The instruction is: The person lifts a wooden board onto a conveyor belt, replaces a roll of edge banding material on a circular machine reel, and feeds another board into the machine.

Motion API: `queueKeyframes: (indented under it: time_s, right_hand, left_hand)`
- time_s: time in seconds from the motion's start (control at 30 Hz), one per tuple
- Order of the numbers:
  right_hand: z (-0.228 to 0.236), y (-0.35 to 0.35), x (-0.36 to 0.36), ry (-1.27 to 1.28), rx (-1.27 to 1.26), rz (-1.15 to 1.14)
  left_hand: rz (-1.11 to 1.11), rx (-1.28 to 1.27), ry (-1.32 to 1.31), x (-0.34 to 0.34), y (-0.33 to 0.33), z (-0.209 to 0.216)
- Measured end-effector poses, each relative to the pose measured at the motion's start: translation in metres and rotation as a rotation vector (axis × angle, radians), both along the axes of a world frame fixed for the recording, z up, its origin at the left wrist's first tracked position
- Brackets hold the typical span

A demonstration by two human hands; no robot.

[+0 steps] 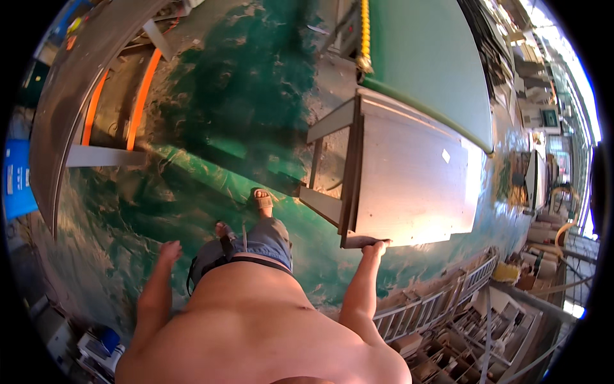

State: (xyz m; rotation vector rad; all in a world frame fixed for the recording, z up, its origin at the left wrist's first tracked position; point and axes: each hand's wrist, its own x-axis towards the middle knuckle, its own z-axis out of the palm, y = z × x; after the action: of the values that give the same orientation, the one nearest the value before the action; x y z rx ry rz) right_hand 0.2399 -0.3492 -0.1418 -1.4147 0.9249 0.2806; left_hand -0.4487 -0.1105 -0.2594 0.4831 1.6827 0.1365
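A flat pale brown panel (409, 173) lies on a low stand on my right, and a small white label sticks to its surface. At the panel's near left corner, my right hand (376, 246) is closed over the edge, beside a dark end strip (359, 242). What its fingers press underneath is hidden. My left hand (169, 251) hangs at my left side above the green floor, its fingers curled, with nothing visible in them. It touches neither the panel nor the table on the left.
A green conveyor belt (425, 64) with a yellow-wrapped bar (365, 32) adjoins the panel's far side. On the left stands a long brown table (67, 96) with grey and orange legs. A metal ladder (435, 304) and shelving lie behind right. The green floor (236, 96) is dusty.
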Motion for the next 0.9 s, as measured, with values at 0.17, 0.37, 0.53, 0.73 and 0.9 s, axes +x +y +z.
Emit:
queueKeyframes:
  time_s: [0.17,0.37,0.53,0.73,0.9]
  right_hand:
    - [-0.023,-0.048,0.006,-0.020,0.330,0.155]
    - [-0.043,0.013,-0.115,0.322,-0.036,0.750]
    - [-0.061,0.199,-0.307,0.292,-0.430,1.714]
    - [-0.032,0.401,-0.458,-0.398,-0.142,2.209]
    - [0.052,0.522,-0.559,-0.697,0.217,1.674]
  left_hand:
    - [-0.363,0.262,-0.086,0.126,0.041,0.060]
    - [-0.187,0.605,-0.468,0.064,0.036,0.066]
    - [0.383,0.263,-0.013,-0.115,0.004,0.080]
    - [0.716,0.263,-0.143,-0.308,0.004,0.068]
    - [0.684,0.540,0.058,-0.421,0.066,0.109]
